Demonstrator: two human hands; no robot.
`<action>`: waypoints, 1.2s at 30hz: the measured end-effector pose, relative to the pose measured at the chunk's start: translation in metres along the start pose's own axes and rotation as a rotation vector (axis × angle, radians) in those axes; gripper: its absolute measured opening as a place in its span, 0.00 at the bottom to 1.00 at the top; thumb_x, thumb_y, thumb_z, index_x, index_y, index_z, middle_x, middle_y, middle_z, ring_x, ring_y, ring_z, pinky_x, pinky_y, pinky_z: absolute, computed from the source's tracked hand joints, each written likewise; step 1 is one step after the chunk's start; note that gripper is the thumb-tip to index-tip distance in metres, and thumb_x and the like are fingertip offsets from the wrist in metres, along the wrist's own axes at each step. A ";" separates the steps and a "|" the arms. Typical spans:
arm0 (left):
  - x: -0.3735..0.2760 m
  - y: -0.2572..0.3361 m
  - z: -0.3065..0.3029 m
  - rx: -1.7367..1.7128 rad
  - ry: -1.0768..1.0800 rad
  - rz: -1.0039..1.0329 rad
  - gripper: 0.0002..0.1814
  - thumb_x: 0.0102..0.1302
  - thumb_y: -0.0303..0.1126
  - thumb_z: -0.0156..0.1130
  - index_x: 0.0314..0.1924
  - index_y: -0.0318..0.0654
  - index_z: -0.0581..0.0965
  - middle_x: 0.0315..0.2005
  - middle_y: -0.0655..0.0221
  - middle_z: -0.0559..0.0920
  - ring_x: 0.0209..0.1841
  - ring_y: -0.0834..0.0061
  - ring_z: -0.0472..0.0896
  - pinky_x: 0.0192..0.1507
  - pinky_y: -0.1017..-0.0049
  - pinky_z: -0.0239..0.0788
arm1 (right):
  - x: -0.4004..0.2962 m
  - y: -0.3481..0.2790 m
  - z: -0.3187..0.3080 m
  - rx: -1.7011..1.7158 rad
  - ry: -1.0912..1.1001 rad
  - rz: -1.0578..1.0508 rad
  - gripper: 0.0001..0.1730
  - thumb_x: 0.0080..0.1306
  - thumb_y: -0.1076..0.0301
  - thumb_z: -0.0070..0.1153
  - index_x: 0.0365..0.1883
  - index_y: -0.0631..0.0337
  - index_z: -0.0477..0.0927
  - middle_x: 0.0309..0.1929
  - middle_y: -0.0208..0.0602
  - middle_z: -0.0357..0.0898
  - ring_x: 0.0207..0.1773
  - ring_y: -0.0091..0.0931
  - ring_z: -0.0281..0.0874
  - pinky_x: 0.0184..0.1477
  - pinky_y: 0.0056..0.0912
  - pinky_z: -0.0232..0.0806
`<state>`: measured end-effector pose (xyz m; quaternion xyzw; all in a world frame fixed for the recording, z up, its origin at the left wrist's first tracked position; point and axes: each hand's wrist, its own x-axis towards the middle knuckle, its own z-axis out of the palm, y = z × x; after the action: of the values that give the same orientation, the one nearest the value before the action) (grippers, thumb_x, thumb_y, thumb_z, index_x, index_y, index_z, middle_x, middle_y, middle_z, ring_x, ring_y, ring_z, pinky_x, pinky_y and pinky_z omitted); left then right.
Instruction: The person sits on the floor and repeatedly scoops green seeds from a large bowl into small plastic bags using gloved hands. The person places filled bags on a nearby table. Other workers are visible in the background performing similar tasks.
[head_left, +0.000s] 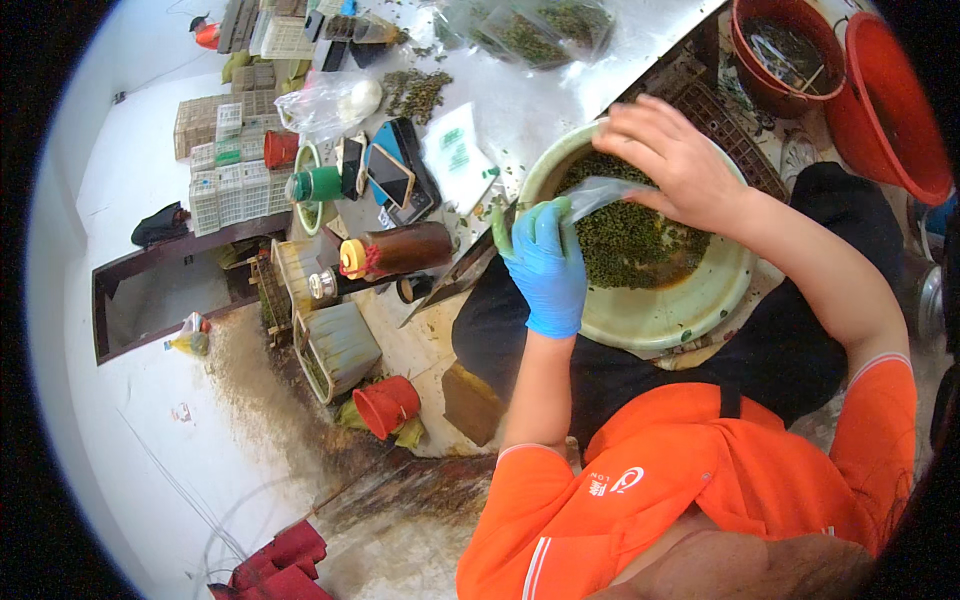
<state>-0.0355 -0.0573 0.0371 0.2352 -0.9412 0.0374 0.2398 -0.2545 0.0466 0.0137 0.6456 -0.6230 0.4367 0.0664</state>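
A clear plastic bag (611, 193) stretches between my two hands above a pale round basin. My left hand (547, 255), in a blue glove with green-stained fingertips, pinches the bag's left end. My bare right hand (667, 161) holds the other end between thumb and fingers, its remaining fingers raised over the basin's far rim. The basin (660, 326) stands before my lap and contains many small green buds or berries (637, 251) with some brownish liquid. Whether anything is inside the bag cannot be told.
A metal table (517, 112) holds filled plastic bags (525, 37), a phone (390, 176) and a brown bottle (405, 249). Red buckets (885, 112) stand at the right, beside a brown crate (720, 135). Another red bucket (386, 405) is at left. A person (206, 34) is far off.
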 end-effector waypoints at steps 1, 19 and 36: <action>0.003 0.007 -0.001 -0.175 0.009 -0.151 0.15 0.62 0.23 0.70 0.49 0.37 0.79 0.42 0.67 0.82 0.46 0.68 0.82 0.65 0.59 0.67 | -0.007 0.006 0.005 0.079 -0.101 0.078 0.25 0.55 0.71 0.69 0.53 0.56 0.80 0.54 0.42 0.80 0.57 0.40 0.79 0.61 0.43 0.71; 0.017 0.000 -0.015 -1.086 -0.410 -0.860 0.10 0.68 0.20 0.65 0.49 0.34 0.81 0.42 0.67 0.85 0.32 0.82 0.81 0.36 0.80 0.75 | -0.032 0.017 0.004 0.087 -0.465 0.097 0.24 0.69 0.50 0.56 0.23 0.61 0.82 0.24 0.46 0.81 0.33 0.45 0.82 0.39 0.48 0.73; 0.030 0.029 0.014 -0.352 -0.496 0.257 0.16 0.62 0.22 0.62 0.50 0.34 0.83 0.51 0.54 0.84 0.56 0.54 0.81 0.59 0.61 0.75 | -0.033 0.004 0.009 -0.040 -0.653 0.036 0.18 0.49 0.76 0.65 0.41 0.60 0.84 0.46 0.42 0.82 0.45 0.40 0.84 0.49 0.43 0.77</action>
<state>-0.0783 -0.0471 0.0398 0.0716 -0.9848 -0.1544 0.0335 -0.2485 0.0646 -0.0154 0.7390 -0.6311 0.1956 -0.1318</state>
